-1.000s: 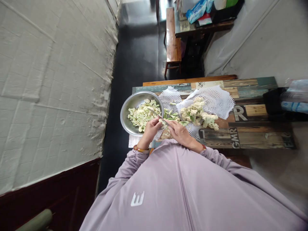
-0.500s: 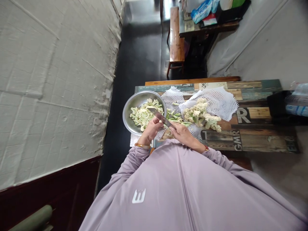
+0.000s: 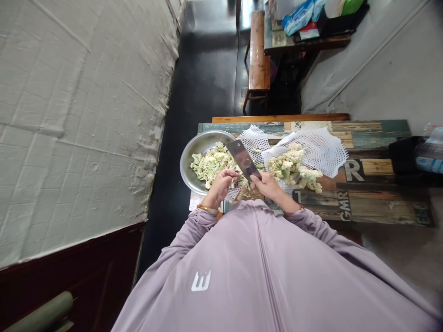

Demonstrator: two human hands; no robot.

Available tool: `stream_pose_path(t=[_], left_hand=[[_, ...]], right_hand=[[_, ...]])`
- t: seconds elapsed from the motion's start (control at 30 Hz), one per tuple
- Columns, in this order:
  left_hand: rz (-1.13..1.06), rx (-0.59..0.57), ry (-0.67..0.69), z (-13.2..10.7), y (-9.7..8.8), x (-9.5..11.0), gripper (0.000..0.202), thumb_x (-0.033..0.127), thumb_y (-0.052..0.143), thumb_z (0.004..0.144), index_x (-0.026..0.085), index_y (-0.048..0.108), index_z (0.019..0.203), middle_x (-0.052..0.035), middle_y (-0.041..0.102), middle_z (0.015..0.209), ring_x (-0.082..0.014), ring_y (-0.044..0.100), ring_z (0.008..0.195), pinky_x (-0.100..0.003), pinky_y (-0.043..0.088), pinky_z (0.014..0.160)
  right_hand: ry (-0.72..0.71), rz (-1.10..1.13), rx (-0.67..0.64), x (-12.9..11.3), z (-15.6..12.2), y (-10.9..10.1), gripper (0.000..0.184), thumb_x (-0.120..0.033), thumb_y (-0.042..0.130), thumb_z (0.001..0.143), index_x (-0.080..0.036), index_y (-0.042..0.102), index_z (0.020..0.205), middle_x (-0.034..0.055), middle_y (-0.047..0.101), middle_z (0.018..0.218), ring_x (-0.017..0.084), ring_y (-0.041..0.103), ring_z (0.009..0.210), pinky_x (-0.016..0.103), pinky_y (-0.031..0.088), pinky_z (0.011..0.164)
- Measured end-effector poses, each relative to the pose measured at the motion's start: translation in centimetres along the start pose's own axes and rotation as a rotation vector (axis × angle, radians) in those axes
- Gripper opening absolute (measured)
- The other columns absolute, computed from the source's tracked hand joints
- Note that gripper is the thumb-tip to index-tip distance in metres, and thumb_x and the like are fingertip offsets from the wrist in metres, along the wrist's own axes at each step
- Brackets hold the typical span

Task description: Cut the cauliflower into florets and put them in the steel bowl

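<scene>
My right hand point(image 3: 267, 184) grips a cleaver point(image 3: 242, 159) by its handle; the broad dark blade slants up to the left. Close by, my left hand point(image 3: 221, 185) is closed with thumb and fingers together by the rim of a metal bowl point(image 3: 187, 170). What sits in those fingers is too small to make out. Cut cauliflower florets point(image 3: 212, 163) fill much of the bowl. Larger cauliflower pieces point(image 3: 290, 167) lie right of the cleaver on white foam netting point(image 3: 321, 150). Green stem scraps lie partly hidden behind the blade and hands.
The patchwork wood table point(image 3: 377, 177) runs to the right, with a black container point(image 3: 404, 154) at its end. A bench point(image 3: 259, 55) and another table point(image 3: 277, 44) holding packets stand beyond. A white wall point(image 3: 86, 115) rises on the left.
The cleaver has turned so its flat face shows more, and my right hand has moved slightly right, away from my left. The whole view has shifted a little.
</scene>
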State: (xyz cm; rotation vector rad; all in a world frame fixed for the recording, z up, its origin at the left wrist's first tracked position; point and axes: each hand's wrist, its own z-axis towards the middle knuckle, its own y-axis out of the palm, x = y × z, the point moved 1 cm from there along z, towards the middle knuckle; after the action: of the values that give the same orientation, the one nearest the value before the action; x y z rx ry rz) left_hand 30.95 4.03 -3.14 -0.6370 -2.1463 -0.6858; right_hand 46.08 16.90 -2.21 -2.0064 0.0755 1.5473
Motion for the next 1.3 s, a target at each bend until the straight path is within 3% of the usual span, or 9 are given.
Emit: stream_pose_path(t=[0.13, 0.33, 0.43, 0.5, 0.63, 0.8, 0.9, 1.07, 1.3], left_hand=[[-0.082, 0.021, -0.006, 0.9, -2.5, 0.3, 0.041, 0.008, 0.052, 0.053, 0.014, 0.064, 0.092, -0.0076, 0.071, 0.096, -0.0149, 0.061, 0.082, -0.026, 0.045, 0.071], [-0.101, 0.346, 0.190, 3.3, -6.6, 2.4, 0.030, 0.016, 0.064, 0.069, 0.019, 0.062, 0.099, -0.0071, 0.067, 0.108, -0.0162, 0.063, 0.100, -0.028, 0.049, 0.086], [0.030, 0.452, 0.249, 3.7, -7.7, 3.0, 0.030, 0.019, 0.064, 0.073, 0.021, 0.061, 0.102, -0.0071, 0.065, 0.119, -0.0182, 0.060, 0.114, -0.030, 0.047, 0.095], [0.076, 0.414, 0.238, 3.7, -7.5, 2.8, 0.028, 0.023, 0.064, 0.075, 0.020, 0.061, 0.103, -0.0072, 0.066, 0.115, -0.0181, 0.063, 0.108, -0.031, 0.048, 0.094], [0.116, 0.189, 0.172, 3.2, -4.5, 1.2, 0.027, 0.032, 0.064, 0.078, 0.018, 0.061, 0.101, -0.0056, 0.068, 0.097, -0.0150, 0.067, 0.085, -0.030, 0.051, 0.081], [0.294, -0.092, 0.088, 4.0, 1.8, -1.9, 0.025, 0.031, 0.065, 0.079, 0.016, 0.066, 0.100, -0.0049, 0.070, 0.088, -0.0139, 0.064, 0.075, -0.027, 0.050, 0.071], [0.451, -0.203, 0.033, 5.8, 5.1, -4.3, 0.020, 0.024, 0.066, 0.076, 0.015, 0.069, 0.094, -0.0054, 0.070, 0.085, -0.0156, 0.063, 0.073, -0.028, 0.049, 0.070], [0.753, -0.183, 0.113, 8.9, 9.4, -7.9, 0.009, 0.013, 0.068, 0.068, 0.017, 0.069, 0.075, -0.0033, 0.066, 0.075, -0.0190, 0.059, 0.075, -0.033, 0.048, 0.081], [1.108, -0.317, 0.266, 9.4, 14.2, -11.5, 0.018, 0.014, 0.074, 0.065, 0.018, 0.069, 0.081, -0.0130, 0.066, 0.095, -0.0326, 0.052, 0.110, -0.043, 0.035, 0.104]], right_hand=[[0.125, 0.114, -0.029, 0.0, 1.8, 0.1, 0.029, -0.040, 0.050, 0.096, -0.020, 0.058, 0.077, 0.0006, 0.068, 0.060, 0.012, 0.053, 0.046, 0.024, 0.043, 0.051], [0.141, 0.219, -0.120, -1.2, 5.6, 2.2, 0.034, -0.039, 0.053, 0.096, -0.017, 0.061, 0.121, 0.0000, 0.070, 0.064, 0.015, 0.058, 0.046, 0.025, 0.048, 0.047], [0.116, 0.237, -0.044, -0.7, 6.3, 1.4, 0.037, -0.043, 0.055, 0.094, -0.018, 0.061, 0.120, -0.0007, 0.067, 0.064, 0.015, 0.064, 0.053, 0.024, 0.050, 0.050], [0.139, 0.299, 0.068, 0.3, 5.7, 0.0, 0.038, -0.048, 0.057, 0.092, -0.019, 0.061, 0.116, 0.0006, 0.069, 0.073, 0.015, 0.066, 0.058, 0.023, 0.048, 0.047], [0.270, 0.444, 0.371, 3.1, 2.7, -3.9, 0.038, -0.053, 0.061, 0.085, -0.022, 0.059, 0.108, 0.0035, 0.069, 0.091, 0.016, 0.068, 0.061, 0.022, 0.040, 0.038], [0.397, 0.479, 0.624, 6.3, -2.0, -8.1, 0.033, -0.051, 0.062, 0.082, -0.023, 0.055, 0.099, 0.0086, 0.069, 0.100, 0.018, 0.069, 0.063, 0.024, 0.040, 0.037], [0.438, 0.470, 0.653, 7.6, -4.4, -9.0, 0.033, -0.050, 0.060, 0.084, -0.023, 0.055, 0.102, 0.0110, 0.070, 0.098, 0.020, 0.069, 0.063, 0.025, 0.041, 0.038], [0.508, 0.493, 0.597, 9.4, -7.4, -8.4, 0.037, -0.052, 0.059, 0.086, -0.019, 0.057, 0.103, 0.0073, 0.070, 0.086, 0.019, 0.070, 0.062, 0.023, 0.042, 0.038], [0.533, 0.528, 0.608, 11.4, -9.8, -9.1, 0.043, -0.055, 0.060, 0.084, -0.018, 0.057, 0.106, 0.0036, 0.071, 0.086, 0.013, 0.069, 0.057, 0.016, 0.041, 0.036]])
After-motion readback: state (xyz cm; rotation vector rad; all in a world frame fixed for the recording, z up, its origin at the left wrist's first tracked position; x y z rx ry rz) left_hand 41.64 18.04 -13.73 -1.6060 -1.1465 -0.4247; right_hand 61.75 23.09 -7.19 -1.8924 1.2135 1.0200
